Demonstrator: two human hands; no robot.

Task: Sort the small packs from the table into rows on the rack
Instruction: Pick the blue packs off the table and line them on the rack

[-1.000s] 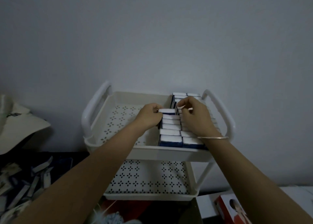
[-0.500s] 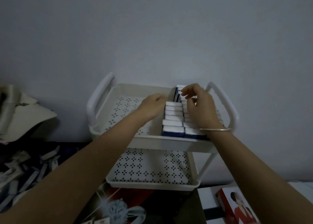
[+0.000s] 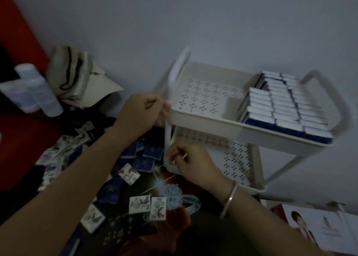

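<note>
The white two-shelf rack (image 3: 213, 120) stands against the wall on the right. Small blue-and-white packs (image 3: 280, 104) fill three rows on the right side of its top tray; the tray's left part and the lower shelf (image 3: 222, 155) are bare. Several loose packs (image 3: 145, 162), some dark blue and some white with pictures (image 3: 139, 201), lie scattered on the dark table to the left of the rack. My left hand (image 3: 143, 112) hovers loosely curled by the rack's top left corner. My right hand (image 3: 189, 162), bangle on its wrist, hangs curled before the lower shelf's left corner. Neither holds a pack.
A beige cap (image 3: 81, 81) and a clear plastic bottle (image 3: 38, 89) sit at the back left beside a red object (image 3: 19, 33). A pale blue pom-pom with ribbon (image 3: 172, 195) lies among the packs. A printed box (image 3: 310, 222) lies at the lower right.
Both hands have left the rows in the top tray and come back and down to the left. My view has swung left and down, bringing the table's loose packs into sight.
</note>
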